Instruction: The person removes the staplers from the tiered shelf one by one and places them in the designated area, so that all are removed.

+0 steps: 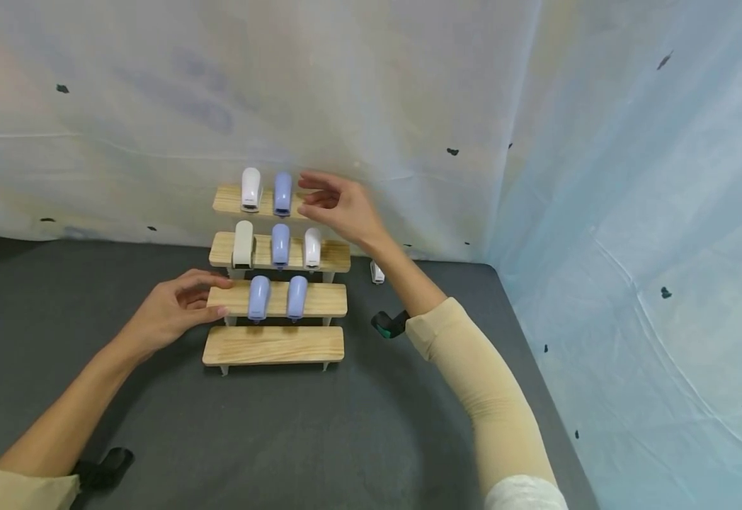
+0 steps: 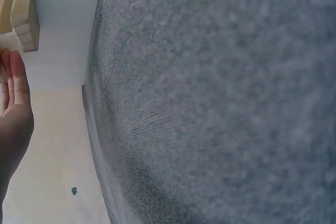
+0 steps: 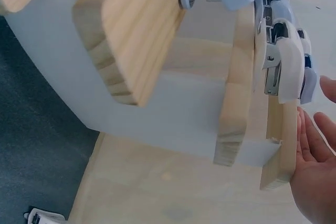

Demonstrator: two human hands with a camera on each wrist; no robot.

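Several staplers stand on a tiered wooden stand [image 1: 273,345]. My left hand [image 1: 173,308] is at the left end of its second-lowest shelf, thumb and fingers either side of the board end. In the left wrist view, extended fingers [image 2: 20,80] reach up beside the board. My right hand [image 1: 345,211] covers the right end of the top shelf, its loosely bent fingers apart from the thumb. Just left of those fingertips stands a lavender stapler [image 1: 282,193], with a white stapler [image 1: 251,188] farther left. Below stands another white stapler [image 1: 311,247].
The middle shelf also bears a cream stapler [image 1: 243,244] and a lavender one. Two lavender staplers stand on the shelf below. A small white stapler [image 1: 377,272] lies on the dark table [image 1: 320,439], right of the stand. Pale cloth [image 1: 371,85] hangs behind and at right.
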